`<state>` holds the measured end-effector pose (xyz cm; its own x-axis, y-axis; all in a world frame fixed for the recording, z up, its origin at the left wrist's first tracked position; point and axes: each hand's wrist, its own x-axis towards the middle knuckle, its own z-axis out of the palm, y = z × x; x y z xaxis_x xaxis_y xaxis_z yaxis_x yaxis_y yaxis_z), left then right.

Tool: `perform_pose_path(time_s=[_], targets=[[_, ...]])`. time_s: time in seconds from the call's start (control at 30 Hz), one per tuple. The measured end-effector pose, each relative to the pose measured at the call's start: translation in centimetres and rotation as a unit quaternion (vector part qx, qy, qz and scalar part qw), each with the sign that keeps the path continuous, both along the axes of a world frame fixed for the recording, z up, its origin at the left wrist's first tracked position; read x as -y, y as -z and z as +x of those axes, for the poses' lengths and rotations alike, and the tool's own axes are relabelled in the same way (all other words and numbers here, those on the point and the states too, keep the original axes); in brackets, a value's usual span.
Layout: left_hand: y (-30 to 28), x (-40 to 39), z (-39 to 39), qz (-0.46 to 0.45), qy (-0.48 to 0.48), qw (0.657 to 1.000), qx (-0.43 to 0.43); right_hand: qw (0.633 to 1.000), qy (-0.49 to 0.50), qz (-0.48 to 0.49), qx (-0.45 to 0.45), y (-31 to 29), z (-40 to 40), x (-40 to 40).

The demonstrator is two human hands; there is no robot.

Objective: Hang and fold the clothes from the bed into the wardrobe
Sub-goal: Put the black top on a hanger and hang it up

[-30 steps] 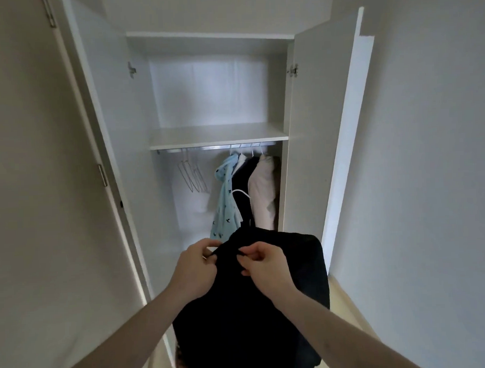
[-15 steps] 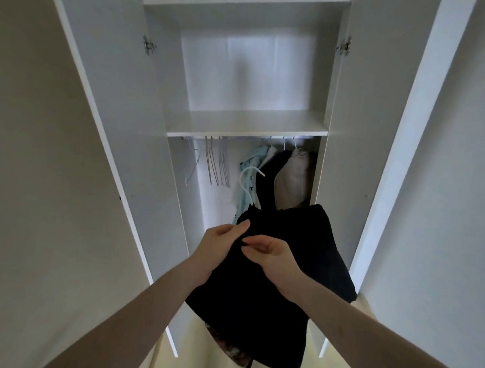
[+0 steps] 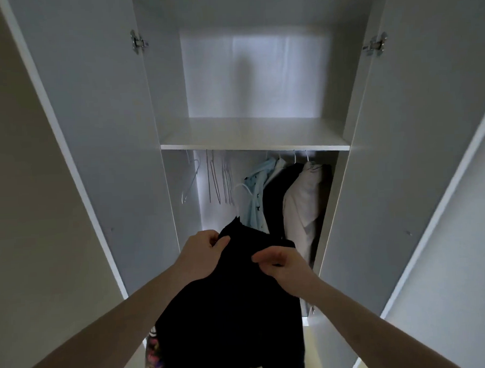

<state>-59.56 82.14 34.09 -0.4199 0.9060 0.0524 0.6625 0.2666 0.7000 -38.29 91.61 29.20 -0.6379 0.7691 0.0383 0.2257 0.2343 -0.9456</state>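
1. Held up in front of the open wardrobe point(image 3: 253, 72): a black garment point(image 3: 230, 309), gripped at its top edge by both hands and hanging down below them.
2. Left hand point(image 3: 202, 252) at the garment's upper left corner, fingers point(image 3: 220, 244) curled and pinching the dark cloth.
3. Right hand point(image 3: 283, 265) at the upper right, fingers point(image 3: 262, 257) bent and pinching a fold of the same cloth.
4. Rising from the garment's top: a white hanger hook point(image 3: 243, 187), standing free in front of the hanging space, below the rail and not on it.
5. Behind the garment's lower left edge: a patch of patterned pink and dark fabric point(image 3: 154, 357), too little showing to tell what it is.
6. Inside the wardrobe, a white shelf point(image 3: 255, 145) across the middle, with the rail just beneath it, mostly hidden.
7. On the left of the rail: several bare wire hangers point(image 3: 216, 179), bunched close together, one apart near the side wall.
8. On the right of the rail: a light blue patterned shirt point(image 3: 254, 197), a black hanging garment point(image 3: 276, 193) beside it, then a pale beige garment point(image 3: 303, 206), all touching one another.
9. Both doors swung wide: left door point(image 3: 94, 134) and right door point(image 3: 406, 149), metal hinges near their tops.
10. Plain wall point(image 3: 23, 221) at far left.
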Motion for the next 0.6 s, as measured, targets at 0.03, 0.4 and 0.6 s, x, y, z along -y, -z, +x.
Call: perform_pose_path(time_s=[0.03,0.4,0.6], targets=[[0.1,-0.8,-1.1,-0.01,-0.001,1.0,-0.002,1.0,0.015,-0.002,0.011,0.1,-0.4,-1.6],[3.7,-7.9,-11.3,-0.076,-0.016,0.997,0.026,0.972,0.117,0.084,0.188,2.1,-7.6,-16.8],[4.5,-12.7,-13.5,-0.083,-0.037,0.996,-0.012,0.952,0.085,0.131,0.263,3.3,-11.4,-25.7]])
